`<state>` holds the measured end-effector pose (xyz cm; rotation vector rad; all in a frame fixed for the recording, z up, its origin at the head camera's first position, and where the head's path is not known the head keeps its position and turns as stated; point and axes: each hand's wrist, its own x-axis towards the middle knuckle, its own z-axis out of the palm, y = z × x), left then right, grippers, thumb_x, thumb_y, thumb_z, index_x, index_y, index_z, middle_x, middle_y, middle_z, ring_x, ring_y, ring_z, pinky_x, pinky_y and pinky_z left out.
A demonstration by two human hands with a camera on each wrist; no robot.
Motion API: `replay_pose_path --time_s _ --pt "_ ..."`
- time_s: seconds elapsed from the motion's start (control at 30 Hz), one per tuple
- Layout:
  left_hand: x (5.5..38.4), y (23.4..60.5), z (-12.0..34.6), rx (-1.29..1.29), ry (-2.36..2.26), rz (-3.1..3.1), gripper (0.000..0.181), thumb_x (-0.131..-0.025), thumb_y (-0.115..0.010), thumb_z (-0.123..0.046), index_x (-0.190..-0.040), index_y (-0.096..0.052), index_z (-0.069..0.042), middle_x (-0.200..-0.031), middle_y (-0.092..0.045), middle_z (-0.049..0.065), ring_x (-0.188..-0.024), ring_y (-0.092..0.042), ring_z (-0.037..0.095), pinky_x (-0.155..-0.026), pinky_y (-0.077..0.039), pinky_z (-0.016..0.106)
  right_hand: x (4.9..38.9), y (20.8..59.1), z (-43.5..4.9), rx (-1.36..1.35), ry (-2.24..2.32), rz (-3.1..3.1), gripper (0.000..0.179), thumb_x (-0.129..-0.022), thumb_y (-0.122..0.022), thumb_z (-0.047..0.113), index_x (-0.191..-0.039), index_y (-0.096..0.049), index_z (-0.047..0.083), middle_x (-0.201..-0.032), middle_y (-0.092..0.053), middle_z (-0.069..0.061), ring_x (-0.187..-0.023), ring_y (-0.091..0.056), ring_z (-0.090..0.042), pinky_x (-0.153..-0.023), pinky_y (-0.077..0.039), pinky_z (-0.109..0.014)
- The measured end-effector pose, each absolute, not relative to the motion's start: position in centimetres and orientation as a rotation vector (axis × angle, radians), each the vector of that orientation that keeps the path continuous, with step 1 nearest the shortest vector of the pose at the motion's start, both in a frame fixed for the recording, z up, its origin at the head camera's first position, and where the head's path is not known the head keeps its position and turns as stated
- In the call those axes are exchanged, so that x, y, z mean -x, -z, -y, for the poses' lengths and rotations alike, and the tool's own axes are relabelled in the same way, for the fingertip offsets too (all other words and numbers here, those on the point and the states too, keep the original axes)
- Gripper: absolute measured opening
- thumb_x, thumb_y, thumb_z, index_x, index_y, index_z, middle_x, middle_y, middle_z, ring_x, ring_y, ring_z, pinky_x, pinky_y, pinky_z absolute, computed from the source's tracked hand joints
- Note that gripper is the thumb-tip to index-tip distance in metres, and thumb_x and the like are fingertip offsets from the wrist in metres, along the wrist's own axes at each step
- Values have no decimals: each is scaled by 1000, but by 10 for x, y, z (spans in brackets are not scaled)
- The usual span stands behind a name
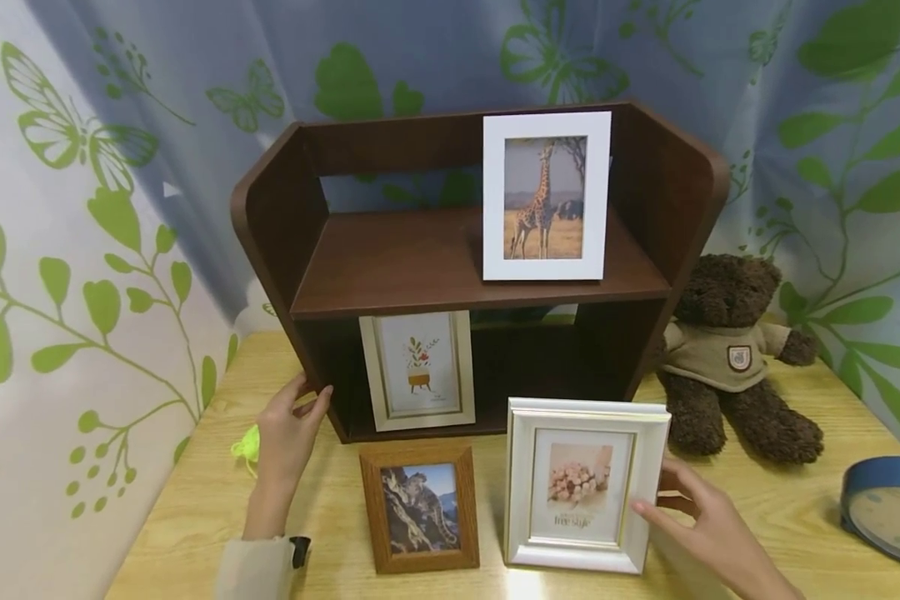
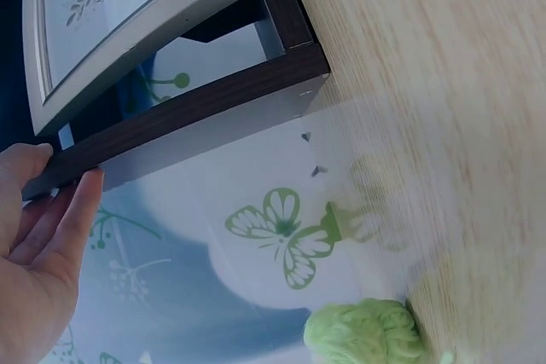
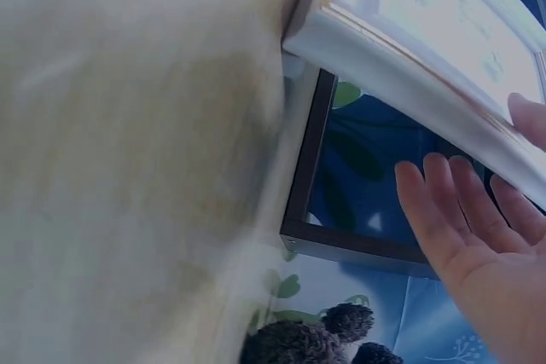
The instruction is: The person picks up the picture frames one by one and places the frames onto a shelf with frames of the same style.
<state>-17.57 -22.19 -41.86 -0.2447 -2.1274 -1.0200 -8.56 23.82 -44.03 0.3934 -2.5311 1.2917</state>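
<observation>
My left hand (image 1: pixel 288 429) pinches the left side panel of a dark brown two-tier shelf (image 1: pixel 397 258), thumb on one face and fingers on the other. With my right hand (image 1: pixel 708 521) I hold the right edge of a white picture frame (image 1: pixel 521 475) showing pink flowers; the thumb lies on its front and the fingers reach behind. That frame stands on the table before the shelf. Left of it is a brown wooden frame (image 1: pixel 465 517) with a leopard picture. A white giraffe frame (image 1: pixel 495 200) stands on the upper tier, a cream plant frame (image 1: pixel 461 367) on the lower.
A brown teddy bear (image 1: pixel 712 358) in a khaki top sits right of the shelf. A blue round clock (image 1: pixel 881 483) lies at the table's right edge. Something bright green (image 2: pixel 363 330) lies left of the shelf. Behind hangs a leaf-patterned curtain (image 1: pixel 435 50).
</observation>
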Motion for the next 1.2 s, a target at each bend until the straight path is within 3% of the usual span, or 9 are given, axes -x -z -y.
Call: replay_pose_path --time_s 0.1,0.23,0.53,0.6,0.77,0.83,1.0,1.07,1.2 --pt "177 418 222 245 1017 2126 27 -79 -72 8 -103 -63 15 -97 -65 30 -89 -66 41 -69 -55 23 83 444 -237 -375 -1384 2507 50 -76 -75 -6 -121 -54 -5 -97 -59 17 -86 -57 5 -70 -57 -19" --pt "177 418 222 234 1013 2126 28 -79 -72 8 -104 -62 16 -97 -65 31 -89 -66 42 -68 -55 25 80 448 -235 -397 -1449 2462 51 -76 -72 -11 -122 -49 -9 -99 -56 19 -85 -58 4 -64 -58 -22" --pt "175 418 222 215 1033 2121 29 -78 -72 9 -103 -61 17 -97 -64 32 -87 -66 43 -70 -48 3 75 452 -232 -342 -1455 2418 51 -74 -71 -14 -121 -53 -4 -96 -59 20 -85 -59 5 -63 -57 -18" --pt "174 419 222 212 1024 2124 30 -77 -72 9 -103 -61 18 -97 -64 33 -87 -66 43 -69 -51 6 74 453 -232 -344 -1488 2395 53 -74 -71 -16 -122 -54 -2 -97 -60 19 -86 -59 5 -64 -57 -17" --pt "174 419 223 219 1005 2121 29 -78 -71 10 -103 -60 19 -95 -64 33 -85 -66 44 -66 -57 28 73 453 -231 -339 -1620 2311 56 -74 -68 -19 -123 -58 7 -98 -62 18 -87 -60 5 -67 -56 -15" --pt "174 419 222 220 1004 2119 28 -78 -71 11 -103 -60 19 -95 -63 34 -84 -65 45 -66 -56 30 73 452 -230 -331 -1655 2278 57 -73 -67 -20 -122 -59 8 -98 -63 17 -87 -61 5 -69 -55 -13" --pt "174 419 222 217 1026 2111 30 -77 -72 11 -103 -60 20 -95 -63 34 -85 -65 45 -68 -52 8 74 450 -228 -288 -1680 2229 55 -73 -68 -21 -120 -61 6 -97 -65 16 -88 -62 4 -71 -54 -12" --pt "174 419 221 221 1033 2107 29 -77 -72 12 -102 -60 20 -94 -63 33 -85 -65 44 -68 -51 6 75 449 -227 -247 -1668 2239 53 -73 -68 -20 -119 -62 5 -97 -65 16 -88 -62 5 -71 -54 -11" --pt "175 417 221 232 1016 2114 27 -77 -71 11 -102 -61 18 -94 -64 32 -84 -66 44 -65 -57 23 76 449 -226 -176 -1642 2273 52 -74 -70 -17 -119 -62 7 -98 -64 19 -88 -61 6 -70 -53 -11"
